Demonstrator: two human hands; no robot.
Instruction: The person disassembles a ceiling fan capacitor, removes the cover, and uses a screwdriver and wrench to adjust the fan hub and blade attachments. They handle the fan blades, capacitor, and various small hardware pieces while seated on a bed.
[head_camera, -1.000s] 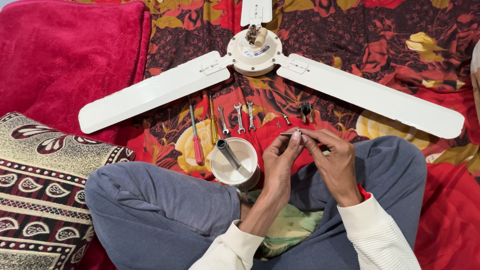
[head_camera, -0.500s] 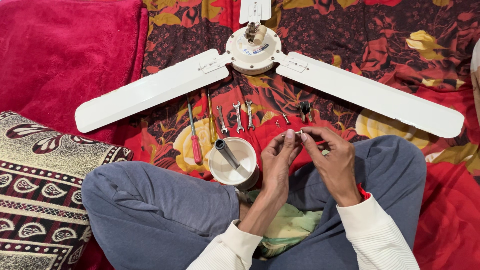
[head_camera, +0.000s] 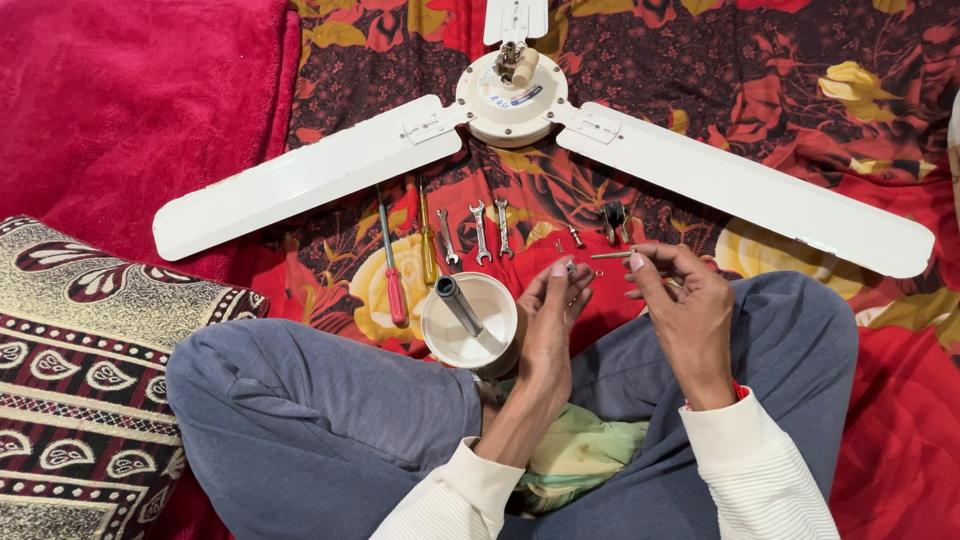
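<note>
Thin metal pin (head_camera: 612, 255), pinched at one end by the right hand (head_camera: 682, 305) above the lap, just below the white ceiling fan (head_camera: 510, 95). Left hand (head_camera: 552, 310) hangs loosely open beside the white cup (head_camera: 470, 322), fingers curled on nothing I can make out.

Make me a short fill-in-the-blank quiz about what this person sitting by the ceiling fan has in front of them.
1. The right hand pinches a thin metal ____.
2. The ceiling fan lying on the floral cloth has ____ blades.
3. The screwdriver left of the spanners has a ____ handle.
4. A grey tube rests inside the white ____.

Missing words: rod; three; red; cup
</note>
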